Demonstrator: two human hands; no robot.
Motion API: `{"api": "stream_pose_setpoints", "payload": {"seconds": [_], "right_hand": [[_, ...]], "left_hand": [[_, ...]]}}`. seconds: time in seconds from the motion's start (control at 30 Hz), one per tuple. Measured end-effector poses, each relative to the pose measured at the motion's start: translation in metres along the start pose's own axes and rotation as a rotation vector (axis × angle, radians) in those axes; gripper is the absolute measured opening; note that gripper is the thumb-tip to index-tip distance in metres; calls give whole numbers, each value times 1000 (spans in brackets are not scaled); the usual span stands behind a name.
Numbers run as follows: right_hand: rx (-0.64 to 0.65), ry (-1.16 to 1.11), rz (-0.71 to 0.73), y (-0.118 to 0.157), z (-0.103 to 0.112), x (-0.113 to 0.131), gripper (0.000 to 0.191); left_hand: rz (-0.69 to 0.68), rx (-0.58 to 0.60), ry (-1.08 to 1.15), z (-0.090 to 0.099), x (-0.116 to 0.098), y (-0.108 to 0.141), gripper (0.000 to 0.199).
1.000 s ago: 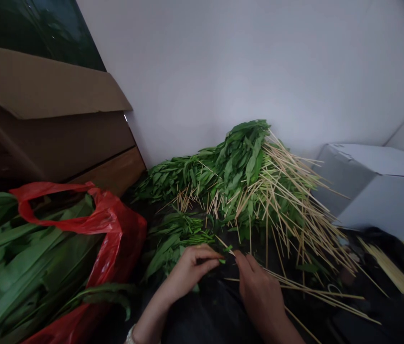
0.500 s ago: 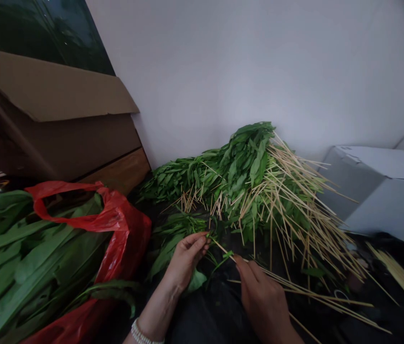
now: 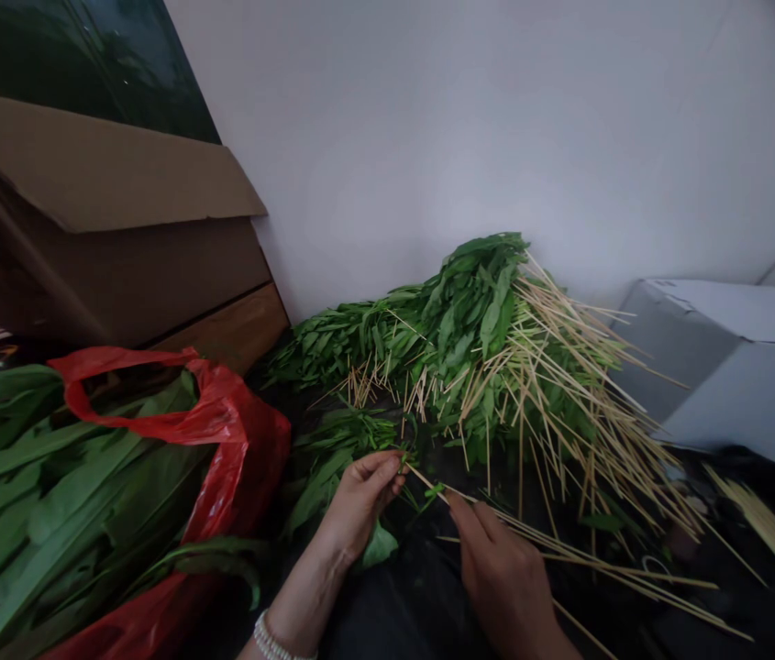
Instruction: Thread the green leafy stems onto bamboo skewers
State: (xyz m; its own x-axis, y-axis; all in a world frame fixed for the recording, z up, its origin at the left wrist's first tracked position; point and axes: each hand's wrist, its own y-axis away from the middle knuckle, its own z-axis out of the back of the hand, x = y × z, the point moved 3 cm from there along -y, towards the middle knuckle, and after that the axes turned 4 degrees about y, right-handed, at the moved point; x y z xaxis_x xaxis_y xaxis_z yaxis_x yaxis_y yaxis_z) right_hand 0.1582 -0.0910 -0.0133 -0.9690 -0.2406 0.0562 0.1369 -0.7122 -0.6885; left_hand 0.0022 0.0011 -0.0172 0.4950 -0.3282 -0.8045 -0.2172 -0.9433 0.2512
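Note:
My right hand [image 3: 503, 568] is closed on a thin wooden skewer [image 3: 420, 475] that points up and to the left. A small piece of green leaf or stem [image 3: 434, 491] sits on the skewer just ahead of the right fingertips. At the skewer's far end my left hand [image 3: 363, 495] pinches its thumb and fingers together on a bit of greenery, partly hidden by the fingers. Beneath the left hand hangs a broad green leaf [image 3: 380, 544]. More skewers [image 3: 607, 561] stick out to the right, past the right hand.
Against the wall lies a heap of leaves [image 3: 470, 293] with many skewers [image 3: 580, 367] fanning rightward. A red plastic bag [image 3: 239, 412] full of long leaves [image 3: 71, 486] stands at left, below a cardboard box [image 3: 173, 266]. At right are a white box [image 3: 737, 367] and a skewer bundle [image 3: 772, 527].
My left hand has shifted slightly down and right, and the greenery near its fingertips has moved a little. The right hand stays almost in place, gripping the skewer.

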Motion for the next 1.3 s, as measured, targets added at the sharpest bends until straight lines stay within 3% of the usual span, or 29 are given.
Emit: {"api": "stream_pose_setpoints", "payload": {"seconds": [1.3], "right_hand": [[3, -65, -43, 7, -7, 0, 38]], "left_hand": [[-23, -13, 13, 1, 2, 0, 29]]}}
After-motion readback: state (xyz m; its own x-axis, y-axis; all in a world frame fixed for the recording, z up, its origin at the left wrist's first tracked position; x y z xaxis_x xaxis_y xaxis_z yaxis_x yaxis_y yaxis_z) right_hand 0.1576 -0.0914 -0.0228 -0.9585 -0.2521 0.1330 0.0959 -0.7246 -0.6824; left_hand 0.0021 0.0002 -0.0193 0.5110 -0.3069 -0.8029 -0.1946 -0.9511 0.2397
